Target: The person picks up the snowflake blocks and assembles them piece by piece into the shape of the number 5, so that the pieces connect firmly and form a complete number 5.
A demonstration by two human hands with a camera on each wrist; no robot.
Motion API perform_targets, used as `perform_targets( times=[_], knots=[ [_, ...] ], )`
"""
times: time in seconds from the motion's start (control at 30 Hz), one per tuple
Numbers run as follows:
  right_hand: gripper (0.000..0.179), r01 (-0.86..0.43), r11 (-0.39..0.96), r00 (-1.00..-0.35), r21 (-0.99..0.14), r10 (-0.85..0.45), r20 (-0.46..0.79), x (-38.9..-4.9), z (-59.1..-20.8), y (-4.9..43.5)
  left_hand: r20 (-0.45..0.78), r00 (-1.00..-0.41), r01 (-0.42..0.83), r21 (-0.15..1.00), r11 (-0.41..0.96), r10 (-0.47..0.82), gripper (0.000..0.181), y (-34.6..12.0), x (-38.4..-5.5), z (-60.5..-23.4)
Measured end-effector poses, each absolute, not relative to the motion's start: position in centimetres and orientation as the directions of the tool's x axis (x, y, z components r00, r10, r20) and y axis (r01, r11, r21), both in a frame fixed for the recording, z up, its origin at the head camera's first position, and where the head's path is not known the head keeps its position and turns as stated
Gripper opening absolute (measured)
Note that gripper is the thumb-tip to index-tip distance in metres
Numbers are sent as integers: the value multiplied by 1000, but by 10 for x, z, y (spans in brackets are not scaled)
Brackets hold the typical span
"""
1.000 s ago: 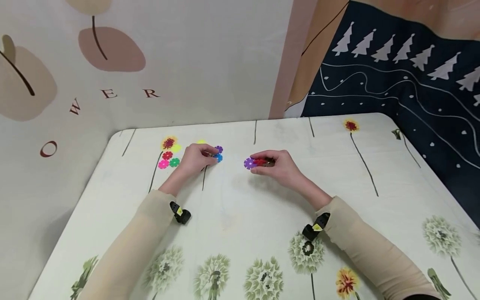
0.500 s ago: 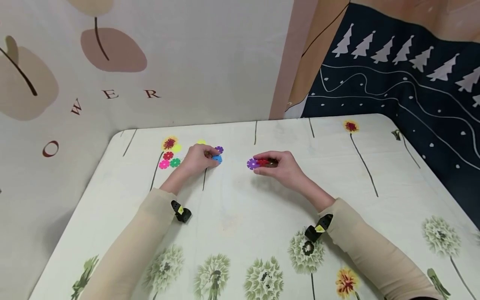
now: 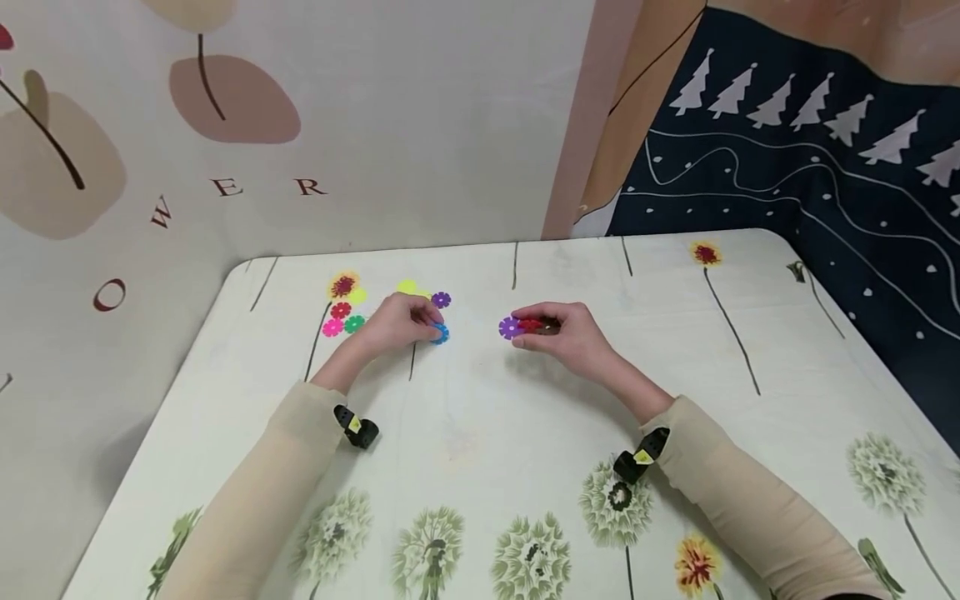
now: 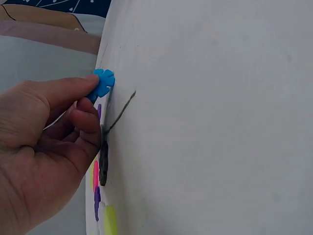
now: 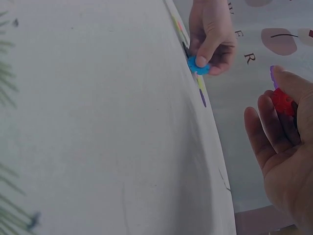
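Head: left hand [image 3: 397, 323] is pinching blue disc [image 3: 443, 336] over worktop [image 3: 465, 417]; right hand [image 3: 572, 335], at its 3 o'clock, is gripping purple disc [image 3: 509, 328] and red disc [image 3: 529, 325]. Left wrist: pinch should be leaving notched rim [image 4: 112, 78] uncovered. Right wrist: purple disc is projecting at red disc's 11 o'clock.

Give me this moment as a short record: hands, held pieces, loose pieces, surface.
Left hand: pinches a blue piece
Right hand: holds a purple piece and a red piece
Blue and purple held pieces: apart
Loose, left of left hand: pink piece, green piece, second red piece
Loose, beyond left hand: second purple piece
Surface: white table with flower prints
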State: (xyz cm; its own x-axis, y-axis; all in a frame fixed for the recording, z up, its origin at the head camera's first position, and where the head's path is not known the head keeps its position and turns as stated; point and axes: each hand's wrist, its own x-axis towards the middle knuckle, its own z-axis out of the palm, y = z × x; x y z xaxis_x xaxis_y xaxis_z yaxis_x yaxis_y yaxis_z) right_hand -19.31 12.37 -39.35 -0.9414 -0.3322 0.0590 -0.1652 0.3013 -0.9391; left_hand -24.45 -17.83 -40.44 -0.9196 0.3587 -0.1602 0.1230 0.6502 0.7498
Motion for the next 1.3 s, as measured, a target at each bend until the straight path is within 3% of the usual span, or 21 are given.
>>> perform_targets(
  times=[0.27, 0.53, 1.3],
  knots=[
    [38, -165, 299, -938, -940, -342, 56, -193, -396, 127, -170, -887, 85, 853, 514, 429, 13, -170, -236, -400],
    [37, -175, 306, -934, -936, -353, 59, -191, -393, 126, -88, -872, 115, 920, 374, 482, 13, -146, -218, -384],
    [36, -202, 281, -928, -938, -362, 91, -192, -394, 123, -4, -887, 177, 921, 347, 462, 10, -124, -204, -378]
  ],
)
